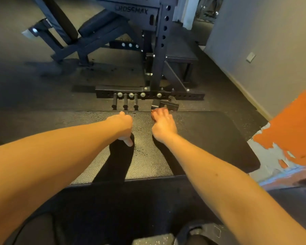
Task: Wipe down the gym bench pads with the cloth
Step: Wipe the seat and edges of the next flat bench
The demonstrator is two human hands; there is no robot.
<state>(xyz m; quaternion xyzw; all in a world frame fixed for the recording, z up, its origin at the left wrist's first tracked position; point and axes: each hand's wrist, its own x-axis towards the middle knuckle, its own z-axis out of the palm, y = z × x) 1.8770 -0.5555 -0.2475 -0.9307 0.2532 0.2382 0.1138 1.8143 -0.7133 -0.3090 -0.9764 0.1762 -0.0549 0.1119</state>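
A black textured bench pad (201, 138) lies across the view in front of me, speckled with droplets near the middle. Both my bare arms reach out over it. My left hand (122, 126) rests on the pad near its far edge, thumb pointing back toward me, and its fingers are hidden under the back of the hand. My right hand (163, 124) lies beside it with its fingers bent over the pad's far edge. I see no cloth in either hand.
Beyond the pad stands a black power rack upright (160, 50) with a holed base bar and pegs (125, 101). An incline bench (88, 29) sits at the back left. A grey wall (263, 41) and an orange peeling surface (290, 129) are at the right. The floor is dark rubber.
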